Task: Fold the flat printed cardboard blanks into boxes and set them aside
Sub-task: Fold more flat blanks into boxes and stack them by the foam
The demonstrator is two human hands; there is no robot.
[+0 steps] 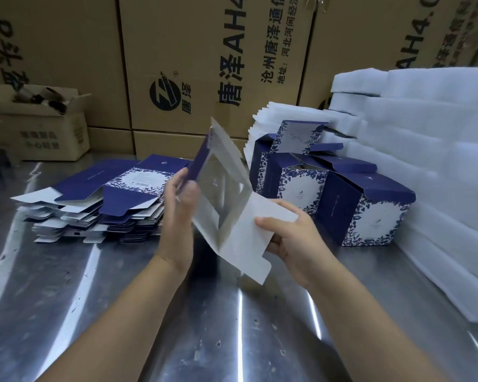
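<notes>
Right hand [293, 238] pinching blank [232, 205] flap; left hand [180, 199] gripping its blue edge.

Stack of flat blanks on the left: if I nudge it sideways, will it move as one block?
Probably not. The stack of flat blanks is already fanned, with edges offset, so the sheets likely slide over each other. The metal table looks glossy, so the bottom may skid too.

Left hand [180, 201] and right hand [289, 232] raised, fingers [271, 223] gripping.
</notes>
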